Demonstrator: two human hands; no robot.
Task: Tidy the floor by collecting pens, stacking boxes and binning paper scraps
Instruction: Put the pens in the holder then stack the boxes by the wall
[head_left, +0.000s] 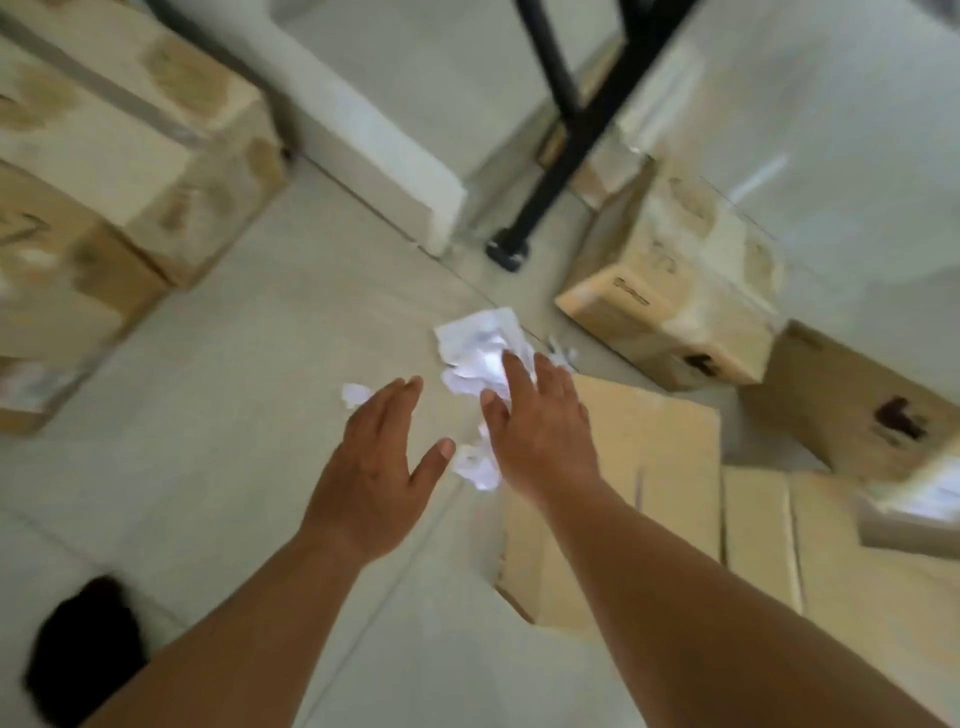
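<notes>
- Step in hand: binning paper scraps, pick-up phase; your frame was motion-blurred, so fine detail is soft
- Your right grip (545, 431) was open, fingers spread and fairly straight, over the near edge of the crumpled paper wad (480, 348); the index finger lay across it, but I couldn't tell if it pressed
- Your left grip (374, 467) was open too, palm down, fingers straight, holding nothing, just beside the small scrap (355, 393)
- The wad sat on the floor (234, 415), between the flattened cardboard (665, 447) and the black frame leg (540, 171)
- A second crumpled scrap (475, 467) lay between your two grips, partly hidden by the right wrist
- Tiny bits (563, 357) lay just beyond the right fingers, near the small box (670, 296)
- Nothing was lifted yet, so I'd call the paper step barely begun
- Next move, my call: curl the right fingers round the wad, sweep the left onto the small scrap and take the middle scrap with either
- Paper is light and springy; a loose pinch could shed bits, so close fully
- No bin and no pens in view; you'd have needed to look round for both
- Box stacking looked undone: the left boxes (130, 145) and the far-right box (852, 410) stood well apart
</notes>
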